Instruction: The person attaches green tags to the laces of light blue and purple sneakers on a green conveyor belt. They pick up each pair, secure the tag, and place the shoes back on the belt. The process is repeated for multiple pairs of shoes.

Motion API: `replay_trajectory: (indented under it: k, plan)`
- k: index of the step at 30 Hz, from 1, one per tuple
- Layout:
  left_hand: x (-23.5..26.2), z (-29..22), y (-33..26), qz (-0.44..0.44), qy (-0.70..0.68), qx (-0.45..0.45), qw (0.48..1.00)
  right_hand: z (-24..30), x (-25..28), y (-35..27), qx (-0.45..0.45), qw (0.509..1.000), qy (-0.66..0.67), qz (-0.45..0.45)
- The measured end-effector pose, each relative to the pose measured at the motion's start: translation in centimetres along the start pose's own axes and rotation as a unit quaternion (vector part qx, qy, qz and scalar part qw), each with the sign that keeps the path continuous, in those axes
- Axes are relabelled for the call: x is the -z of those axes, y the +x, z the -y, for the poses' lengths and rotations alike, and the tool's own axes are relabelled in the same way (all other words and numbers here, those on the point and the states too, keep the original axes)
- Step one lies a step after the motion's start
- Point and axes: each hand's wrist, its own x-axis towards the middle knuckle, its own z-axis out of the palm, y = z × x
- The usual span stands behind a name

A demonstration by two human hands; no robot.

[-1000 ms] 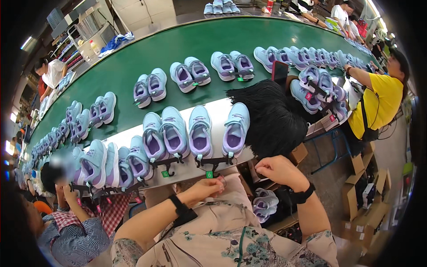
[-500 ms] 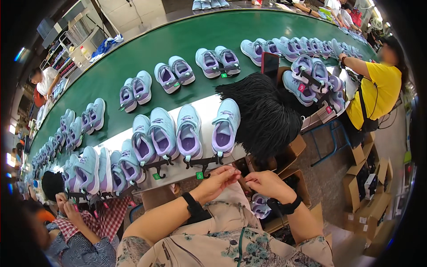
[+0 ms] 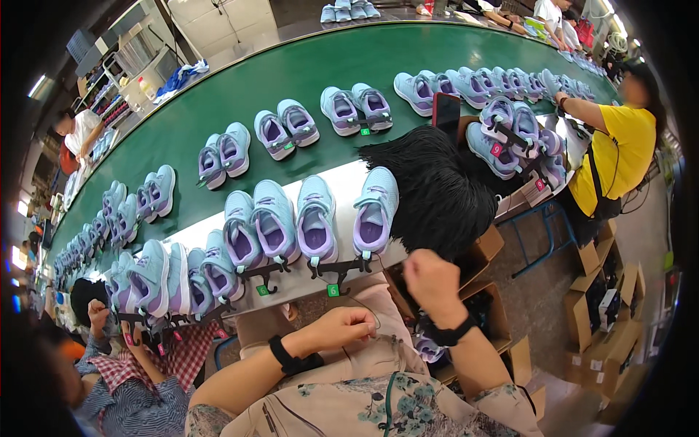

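My left hand (image 3: 346, 326) is closed low over my lap, its fingertips pinched at a thin dark string that curves up towards the near shoes. Higher and to the right, my right hand (image 3: 431, 279) is curled and blurred, just below a big bundle of black strings (image 3: 437, 193); what its fingers hold is hidden. In front of me, two pairs of light blue and lilac sneakers stand on a pale ledge, among them the rightmost sneaker (image 3: 376, 211). A black plastic shoe hanger (image 3: 341, 269) with a green tag hangs at the heels of the right pair.
Behind the ledge runs a green conveyor belt (image 3: 284, 62) with more paired sneakers. A phone (image 3: 445, 113) stands beyond the strings. Open cardboard boxes (image 3: 611, 331) sit on the floor at right. Co-workers sit at left and, in a yellow shirt (image 3: 619, 149), at right.
My hands were close together by the ledge edge and have drawn apart. The left came down towards my lap; the right rose up and to the right.
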Motion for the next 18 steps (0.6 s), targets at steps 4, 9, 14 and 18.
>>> replay_trajectory:
  k: [4, 9, 14, 18]
  plan:
    - [0.3, -0.4, -0.9, -0.027, -0.018, 0.006, 0.999, 0.7, 1.9, -0.4, -0.090, 0.989, 0.116, -0.009]
    - [0.2, -0.7, -0.9, -0.022, -0.036, -0.003, 0.999, 2.3, -2.5, 0.8, 0.039, 0.999, 0.027, 0.025]
    - [0.9, -1.3, -1.4, -0.125, -0.099, -0.042, 0.986, -1.2, 2.9, 0.4, -0.051, 0.994, -0.100, -0.009]
    - [1.5, -1.4, -0.8, -0.142, -0.138, -0.055, 0.979, -2.5, 2.9, -2.1, -0.127, 0.989, 0.057, 0.057]
